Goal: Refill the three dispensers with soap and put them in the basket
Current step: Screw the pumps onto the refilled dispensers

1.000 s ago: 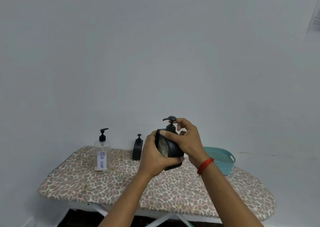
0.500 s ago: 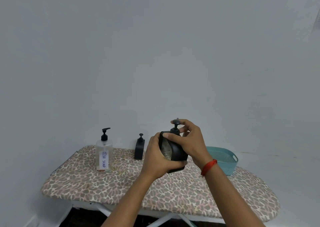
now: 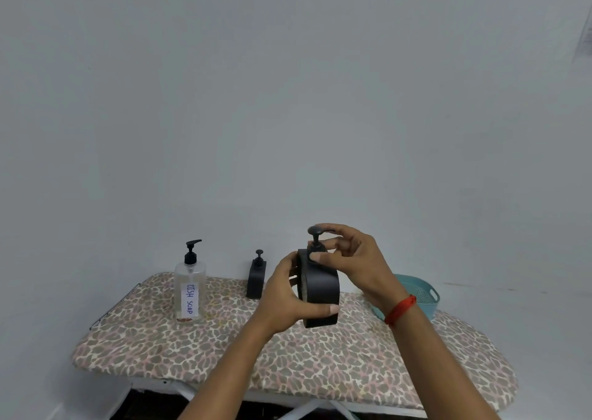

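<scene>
I hold a black dispenser upright above the middle of the ironing board. My left hand grips its body from the left and below. My right hand pinches its pump collar, fingers curled over the pump head. A second, smaller black dispenser stands at the back of the board. A clear pump bottle labelled DISH SOAP stands to the left of it. The teal basket sits at the back right, partly hidden by my right wrist.
The board has a leopard-print cover and stands against a plain grey wall. Its white legs show below the front edge. A thin wire rack sticks out at the left end.
The pump head has turned under my right fingers, and the dispenser now shows its dark side instead of its pale window. The view has shifted slightly.
</scene>
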